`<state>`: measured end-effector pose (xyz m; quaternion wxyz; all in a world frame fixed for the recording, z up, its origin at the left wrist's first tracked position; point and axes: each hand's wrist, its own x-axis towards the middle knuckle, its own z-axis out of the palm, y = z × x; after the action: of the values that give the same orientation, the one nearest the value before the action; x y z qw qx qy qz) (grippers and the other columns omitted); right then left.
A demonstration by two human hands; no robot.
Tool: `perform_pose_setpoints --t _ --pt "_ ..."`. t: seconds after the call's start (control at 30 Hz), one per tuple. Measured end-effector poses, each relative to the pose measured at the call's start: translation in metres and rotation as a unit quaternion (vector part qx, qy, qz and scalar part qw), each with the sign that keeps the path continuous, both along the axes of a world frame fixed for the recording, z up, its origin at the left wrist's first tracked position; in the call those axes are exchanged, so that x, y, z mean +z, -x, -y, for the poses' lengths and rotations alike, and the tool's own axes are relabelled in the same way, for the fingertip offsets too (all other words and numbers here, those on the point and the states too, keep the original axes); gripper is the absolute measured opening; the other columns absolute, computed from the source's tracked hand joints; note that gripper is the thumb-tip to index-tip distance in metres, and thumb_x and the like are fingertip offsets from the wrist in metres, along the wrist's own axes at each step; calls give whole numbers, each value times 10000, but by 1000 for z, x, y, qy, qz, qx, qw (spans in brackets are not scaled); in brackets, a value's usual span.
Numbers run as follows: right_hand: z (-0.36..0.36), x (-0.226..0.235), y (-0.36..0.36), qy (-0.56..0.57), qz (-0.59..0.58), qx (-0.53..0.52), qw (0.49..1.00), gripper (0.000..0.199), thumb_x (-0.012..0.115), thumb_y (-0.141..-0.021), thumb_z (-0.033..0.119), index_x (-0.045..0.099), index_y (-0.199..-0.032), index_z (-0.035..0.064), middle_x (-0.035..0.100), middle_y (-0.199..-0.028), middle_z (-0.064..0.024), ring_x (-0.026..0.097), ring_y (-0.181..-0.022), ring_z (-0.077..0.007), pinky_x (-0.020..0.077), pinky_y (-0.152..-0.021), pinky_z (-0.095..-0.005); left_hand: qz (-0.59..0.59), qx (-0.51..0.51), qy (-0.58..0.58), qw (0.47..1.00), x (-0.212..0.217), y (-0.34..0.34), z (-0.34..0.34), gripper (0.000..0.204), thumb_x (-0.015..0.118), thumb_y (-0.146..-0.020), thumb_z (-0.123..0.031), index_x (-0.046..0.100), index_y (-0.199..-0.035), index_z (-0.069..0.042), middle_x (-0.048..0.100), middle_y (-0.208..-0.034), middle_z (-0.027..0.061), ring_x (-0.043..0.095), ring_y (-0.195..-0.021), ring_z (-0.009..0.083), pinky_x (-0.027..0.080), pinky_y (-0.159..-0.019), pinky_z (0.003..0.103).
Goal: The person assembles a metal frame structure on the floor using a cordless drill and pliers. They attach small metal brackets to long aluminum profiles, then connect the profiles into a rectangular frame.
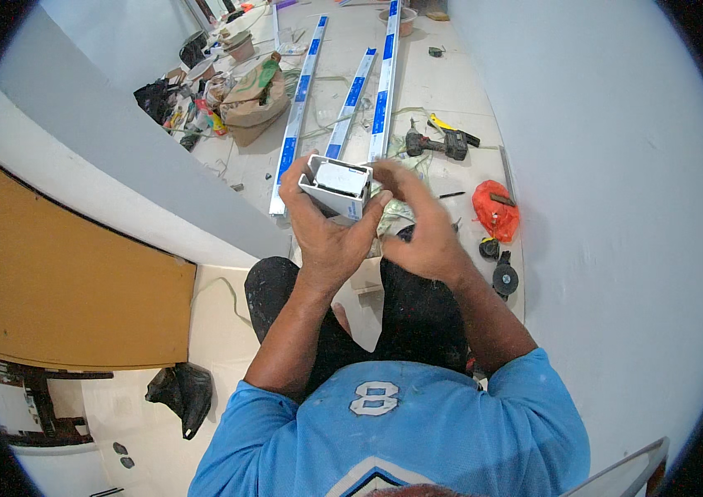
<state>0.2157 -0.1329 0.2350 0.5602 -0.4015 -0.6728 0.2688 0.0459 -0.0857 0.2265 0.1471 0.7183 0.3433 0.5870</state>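
Note:
My left hand (324, 240) is wrapped round a short-looking white channel piece (331, 201) from the left and below, its thumb pressed on the right side. A white rectangular block (341, 176) sits inside the channel's end, with dark gaps round it. Whether the channel runs on below or behind is hidden. My right hand (424, 232) is at the channel's right side, slightly blurred. Its bent fingers reach the channel's upper right corner, while the thumb stands apart lower down. Nothing shows between that thumb and the fingers.
Long white profiles with blue patches (298, 116) lie ahead on the tiled floor. To the right are a cordless drill (437, 143), a red plastic bag (496, 213), a tape measure (489, 248) and an angle grinder (505, 277). A brown sack (254, 103) stands left, near clutter; walls flank both sides.

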Motion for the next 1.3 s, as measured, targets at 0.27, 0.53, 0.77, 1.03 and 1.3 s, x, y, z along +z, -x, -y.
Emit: perform_pose_setpoints --t 0.27,0.53,0.77,1.03,1.3 --pt "-39 -55 2 94 89 82 988 636 806 -927 130 544 -1493 5 712 -1336 -281 684 -1297 -437 552 -1079 -512 -11 2 -17 1000 6 -10 3 1001 994 -761 -220 395 -1520 37 492 -1362 215 568 -1254 323 518 -1027 443" --pt "-61 -53 -25 208 109 179 955 476 740 -1009 167 614 -1440 8 726 -1370 -220 696 -1293 -374 540 -1122 -479 -50 -134 83 986 30 3 -18 575 925 -851 -145 646 -1340 -26 769 -1194 123 741 -1104 190 595 -991 381" --pt "-58 -35 -21 242 144 188 941 518 768 -984 192 615 -1439 -4 730 -1352 -245 689 -1307 -355 532 -1135 -456 9 -285 233 930 33 9 -35 538 885 -841 -110 698 -1338 -22 778 -1186 110 732 -1094 178 585 -993 366" --pt "-71 -35 -29 238 161 176 942 610 798 -924 125 582 -1475 -20 712 -1385 -257 707 -1277 -391 536 -1125 -464 -1 -297 247 922 25 10 -45 481 803 -843 -58 699 -1312 -25 739 -1184 113 714 -1097 193 567 -993 377" --pt "-44 -2 -39 -184 149 -115 965 544 740 -867 -69 718 -1395 60 748 -1332 -169 749 -1181 -314 616 -968 -416 -82 -125 239 960 26 -3 -38 552 806 -816 -9 630 -1338 -27 703 -1179 105 696 -1134 218 548 -1001 387"
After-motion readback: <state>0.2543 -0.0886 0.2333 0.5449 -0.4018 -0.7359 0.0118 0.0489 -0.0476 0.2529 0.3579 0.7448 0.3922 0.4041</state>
